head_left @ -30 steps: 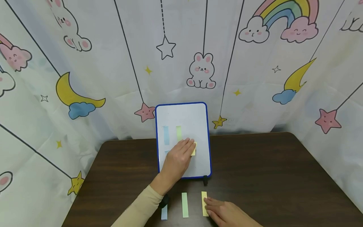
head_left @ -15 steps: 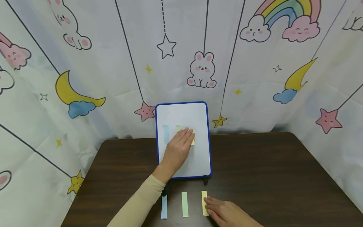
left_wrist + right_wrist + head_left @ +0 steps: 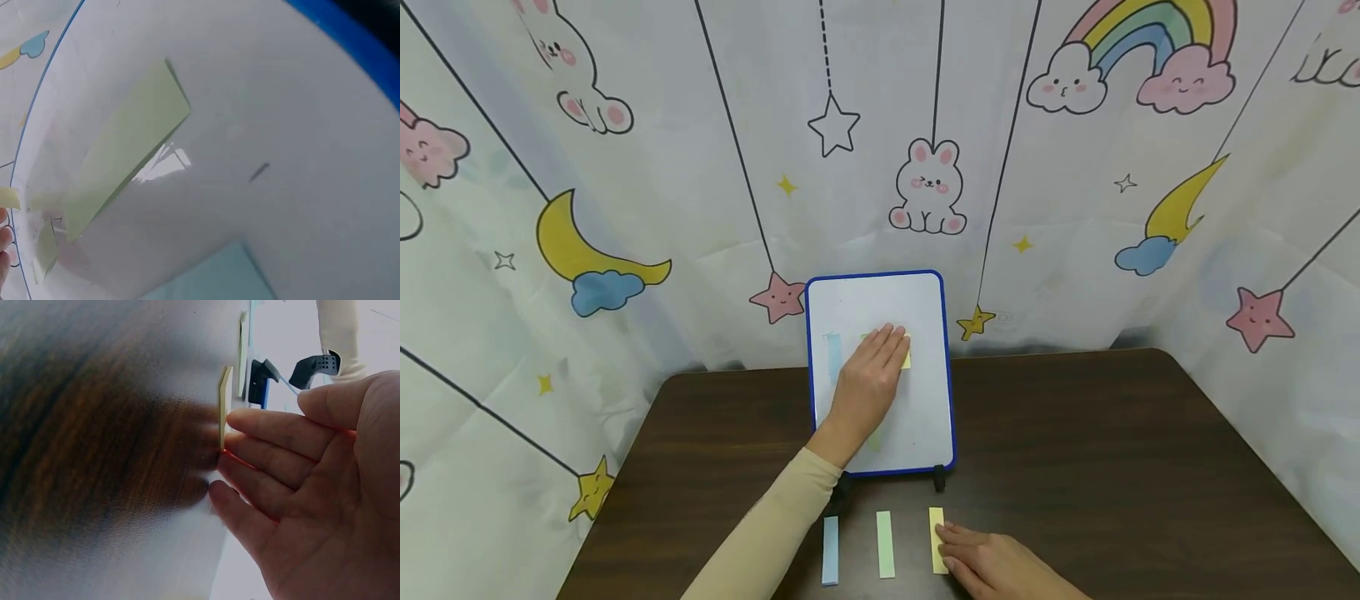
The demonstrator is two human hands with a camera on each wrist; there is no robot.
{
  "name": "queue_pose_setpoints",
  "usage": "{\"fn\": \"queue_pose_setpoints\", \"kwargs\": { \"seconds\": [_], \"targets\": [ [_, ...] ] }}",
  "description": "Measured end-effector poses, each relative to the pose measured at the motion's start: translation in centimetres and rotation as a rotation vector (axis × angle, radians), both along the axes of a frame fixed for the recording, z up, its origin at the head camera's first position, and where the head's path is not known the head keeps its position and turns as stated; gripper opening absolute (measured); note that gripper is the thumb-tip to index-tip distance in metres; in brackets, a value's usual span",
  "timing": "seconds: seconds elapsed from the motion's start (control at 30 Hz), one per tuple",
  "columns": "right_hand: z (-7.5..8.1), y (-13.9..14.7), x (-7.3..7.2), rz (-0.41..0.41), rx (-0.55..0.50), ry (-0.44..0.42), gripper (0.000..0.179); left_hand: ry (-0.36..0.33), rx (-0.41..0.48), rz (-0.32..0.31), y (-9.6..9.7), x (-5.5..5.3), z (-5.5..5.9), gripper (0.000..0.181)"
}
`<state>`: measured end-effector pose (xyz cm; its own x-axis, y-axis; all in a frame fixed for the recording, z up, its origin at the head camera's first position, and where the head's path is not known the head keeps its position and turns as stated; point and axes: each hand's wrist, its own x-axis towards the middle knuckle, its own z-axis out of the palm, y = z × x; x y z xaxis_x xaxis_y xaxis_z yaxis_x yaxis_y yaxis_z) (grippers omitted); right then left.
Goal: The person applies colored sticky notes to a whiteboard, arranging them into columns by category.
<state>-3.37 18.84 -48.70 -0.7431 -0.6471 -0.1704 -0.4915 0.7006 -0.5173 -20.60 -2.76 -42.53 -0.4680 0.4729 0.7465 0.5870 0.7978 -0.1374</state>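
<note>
A white board (image 3: pixel 917 417) with a blue frame stands tilted on the table. In front of it, my left hand (image 3: pixel 868 379) holds a yellow sticky strip (image 3: pixel 906 352) at its fingertips; the strip sticks out past the fingers (image 3: pixel 5 237) in the left wrist view, close to the board. A green strip (image 3: pixel 128 140) and a blue strip (image 3: pixel 215 275) are on the board, partly behind the hand in the head view. On the table, my right hand (image 3: pixel 992 560) rests straight fingertips against the edge of a yellow sticky pad (image 3: pixel 936 533).
A green sticky pad (image 3: pixel 886 546) and a blue sticky pad (image 3: pixel 830 550) lie left of the yellow one, in a row on the dark wooden table (image 3: pixel 1112 467). Black stand feet (image 3: pixel 939 478) hold the board's lower edge. A printed curtain (image 3: pixel 715 208) hangs behind.
My left hand has slid up the board's front with the yellow strip and now covers much of the upper green strip. The right hand has stayed at the yellow pad.
</note>
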Motion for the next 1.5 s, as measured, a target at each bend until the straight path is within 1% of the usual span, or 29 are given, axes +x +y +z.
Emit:
{"fn": "queue_pose_setpoints", "kwargs": {
  "seconds": [0.13, 0.3, 0.4, 0.5, 0.57, 0.83, 1.03, 1.3, 1.5],
  "targets": [
    [0.1, -0.1, 0.0, -0.002, -0.003, 0.02, 0.05, 0.001, 0.003, -0.001, 0.3, -0.5, -0.1, 0.033],
    [0.2, -0.1, 0.0, -0.012, 0.004, -0.022, 0.051, 0.005, -0.012, -0.002, 0.4, -0.8, -0.7, 0.032],
    [0.1, -0.1, 0.0, -0.008, 0.003, -0.01, 0.051, -0.002, -0.023, -0.003, 0.5, -0.8, -0.9, 0.031],
    [0.1, 0.0, 0.1, -0.004, -0.001, 0.025, 0.051, -0.013, -0.031, -0.006, 0.5, -0.7, -0.9, 0.031],
    [0.2, -0.1, 0.1, -0.005, 0.001, 0.029, 0.051, -0.022, -0.032, -0.005, 0.5, -0.7, -0.9, 0.03],
    [0.6, -0.4, 0.2, -0.042, 0.041, -0.018, 0.05, -0.061, -0.05, 0.014, 0.4, -0.5, -0.8, 0.032],
    [0.7, -0.5, 0.2, -0.042, 0.043, -0.007, 0.048, -0.095, -0.078, 0.043, 0.5, -0.3, -0.9, 0.032],
    [0.8, -0.5, -0.1, -0.057, 0.012, -0.004, 0.043, -0.064, -0.061, 0.034, 0.7, -0.4, -1.0, 0.03],
    [1.4, -0.5, -0.5, -0.096, -0.028, -0.049, 0.045, -0.062, -0.051, 0.034, 0.8, -0.4, -1.1, 0.03]
  ]
}}
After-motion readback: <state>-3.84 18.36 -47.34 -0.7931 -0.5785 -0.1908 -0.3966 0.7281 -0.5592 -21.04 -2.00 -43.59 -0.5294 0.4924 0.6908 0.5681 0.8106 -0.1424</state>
